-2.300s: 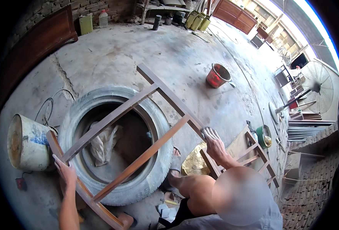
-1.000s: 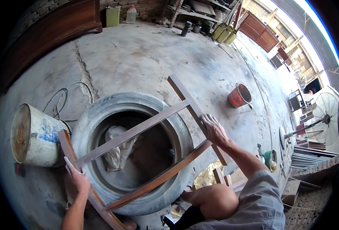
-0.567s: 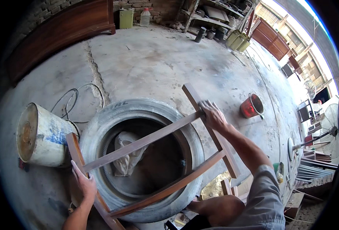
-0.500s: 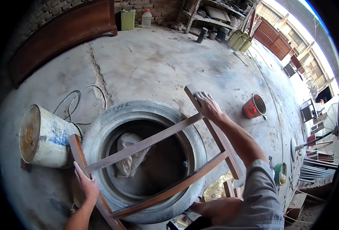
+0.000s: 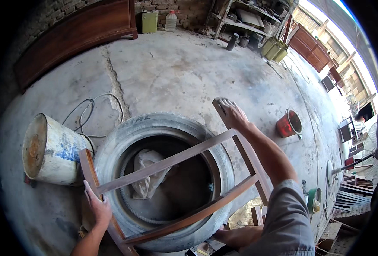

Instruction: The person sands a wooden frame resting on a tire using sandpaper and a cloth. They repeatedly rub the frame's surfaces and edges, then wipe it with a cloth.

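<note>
A brown wooden frame (image 5: 167,166), two long rails joined to a crosspiece at each side, lies tilted across a large grey tyre (image 5: 133,128). My left hand (image 5: 99,208) grips the left crosspiece, thumb on one side and fingers on the other. At the far end of the right crosspiece, my right hand (image 5: 235,114) is closed over the wood. A dark edge shows under its fingers, but whatever lies beneath the palm is hidden. Inside the tyre's opening, below the rails, sits a crumpled pale plastic bag (image 5: 146,173).
A stained white bucket (image 5: 61,149) lies on its side at left, beside a looped cable (image 5: 84,115). To the right stands a red bucket (image 5: 288,123), with a green container (image 5: 314,199) nearer me. A fan (image 5: 370,149) stands at far right, and a wooden panel (image 5: 78,32) leans at the back.
My right hand has slid along the crosspiece toward its far end. The left hand keeps its grip. The whole view has shifted slightly, so things appear further right.
</note>
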`<state>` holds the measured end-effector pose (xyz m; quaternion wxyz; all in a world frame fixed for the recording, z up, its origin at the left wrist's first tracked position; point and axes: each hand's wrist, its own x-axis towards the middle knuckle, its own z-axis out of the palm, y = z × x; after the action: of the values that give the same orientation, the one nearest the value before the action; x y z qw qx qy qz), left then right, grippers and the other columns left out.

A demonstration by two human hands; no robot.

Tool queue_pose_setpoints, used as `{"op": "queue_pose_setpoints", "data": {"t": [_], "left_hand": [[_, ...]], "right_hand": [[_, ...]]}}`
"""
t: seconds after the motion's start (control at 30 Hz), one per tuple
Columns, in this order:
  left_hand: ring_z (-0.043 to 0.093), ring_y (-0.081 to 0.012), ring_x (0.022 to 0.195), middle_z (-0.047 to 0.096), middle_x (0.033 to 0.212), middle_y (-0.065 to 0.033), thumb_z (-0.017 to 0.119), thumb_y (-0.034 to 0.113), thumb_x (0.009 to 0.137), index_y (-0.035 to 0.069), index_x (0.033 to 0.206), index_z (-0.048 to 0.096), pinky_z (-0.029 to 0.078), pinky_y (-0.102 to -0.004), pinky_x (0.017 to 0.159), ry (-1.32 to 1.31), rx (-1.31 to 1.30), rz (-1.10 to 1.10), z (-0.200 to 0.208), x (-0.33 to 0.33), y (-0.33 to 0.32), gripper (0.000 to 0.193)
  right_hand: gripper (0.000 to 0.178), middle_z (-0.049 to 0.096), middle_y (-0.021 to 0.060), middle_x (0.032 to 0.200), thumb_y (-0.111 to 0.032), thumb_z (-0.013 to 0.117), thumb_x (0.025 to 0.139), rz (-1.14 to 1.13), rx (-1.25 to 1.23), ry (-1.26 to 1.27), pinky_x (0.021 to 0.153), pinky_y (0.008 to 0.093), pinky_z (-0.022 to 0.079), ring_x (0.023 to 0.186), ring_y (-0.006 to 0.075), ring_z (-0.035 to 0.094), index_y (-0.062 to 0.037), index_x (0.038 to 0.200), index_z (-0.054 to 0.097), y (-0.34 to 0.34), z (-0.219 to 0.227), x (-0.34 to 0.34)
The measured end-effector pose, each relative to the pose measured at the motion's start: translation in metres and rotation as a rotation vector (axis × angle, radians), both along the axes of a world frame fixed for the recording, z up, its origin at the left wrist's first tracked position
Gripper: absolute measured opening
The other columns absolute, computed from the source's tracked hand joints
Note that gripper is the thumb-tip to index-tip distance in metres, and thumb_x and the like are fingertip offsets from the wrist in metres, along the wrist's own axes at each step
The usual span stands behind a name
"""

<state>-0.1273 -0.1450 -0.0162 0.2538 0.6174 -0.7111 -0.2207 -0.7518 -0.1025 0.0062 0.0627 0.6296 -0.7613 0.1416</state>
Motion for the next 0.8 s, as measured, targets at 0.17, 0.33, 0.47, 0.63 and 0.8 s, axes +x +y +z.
{"op": "queue_pose_setpoints", "data": {"t": [0.17, 0.33, 0.47, 0.63, 0.8], "left_hand": [[0.034, -0.0459, 0.147, 0.034, 0.158, -0.0296, 0.065, -0.011, 0.078, 0.007, 0.165, 0.015, 0.028, -0.0481, 0.123, -0.032, 0.034, 0.006, 0.004, -0.012, 0.000, 0.102], [0.033, -0.0458, 0.148, 0.033, 0.158, -0.0295, 0.065, -0.011, 0.078, 0.007, 0.165, 0.014, 0.028, -0.0481, 0.123, -0.018, 0.029, -0.003, 0.001, -0.006, 0.000, 0.103], [0.033, -0.0460, 0.148, 0.033, 0.159, -0.0301, 0.066, -0.010, 0.078, 0.007, 0.165, 0.014, 0.028, -0.0481, 0.123, -0.030, 0.037, 0.015, 0.006, -0.003, 0.001, 0.103], [0.034, -0.0462, 0.147, 0.033, 0.158, -0.0305, 0.066, -0.010, 0.077, 0.007, 0.165, 0.014, 0.029, -0.0485, 0.123, -0.047, -0.017, -0.043, -0.002, -0.007, 0.000, 0.103], [0.035, -0.0462, 0.147, 0.033, 0.159, -0.0307, 0.064, -0.011, 0.078, 0.008, 0.165, 0.016, 0.028, -0.0483, 0.124, -0.012, -0.010, 0.004, 0.005, 0.010, 0.001, 0.101]], "right_hand": [[0.031, 0.066, 0.0170, 0.126, -0.025, 0.056, 0.101, -0.024, 0.111, 0.057, 0.106, 0.0446, 0.046, 0.123, 0.0336, 0.060, -0.0049, 0.123, 0.063, 0.000, 0.017, -0.009], [0.035, 0.066, 0.0172, 0.130, -0.024, 0.057, 0.100, 0.074, 0.025, 0.126, 0.104, 0.0421, 0.046, 0.125, 0.0334, 0.059, -0.0030, 0.128, 0.062, 0.008, 0.007, -0.004], [0.035, 0.066, 0.0164, 0.130, -0.021, 0.059, 0.098, 0.023, 0.076, 0.126, 0.109, 0.0434, 0.044, 0.126, 0.0331, 0.059, -0.0033, 0.128, 0.061, 0.012, 0.014, 0.008], [0.045, 0.062, 0.0213, 0.133, 0.000, 0.061, 0.085, -0.059, 0.186, 0.011, 0.113, 0.0468, 0.042, 0.129, 0.0368, 0.056, -0.0017, 0.130, 0.059, 0.002, 0.021, -0.002], [0.041, 0.062, 0.0225, 0.135, -0.011, 0.061, 0.097, 0.126, 0.062, -0.010, 0.112, 0.0480, 0.043, 0.129, 0.0410, 0.057, 0.0005, 0.136, 0.058, 0.136, 0.036, 0.058]]}}
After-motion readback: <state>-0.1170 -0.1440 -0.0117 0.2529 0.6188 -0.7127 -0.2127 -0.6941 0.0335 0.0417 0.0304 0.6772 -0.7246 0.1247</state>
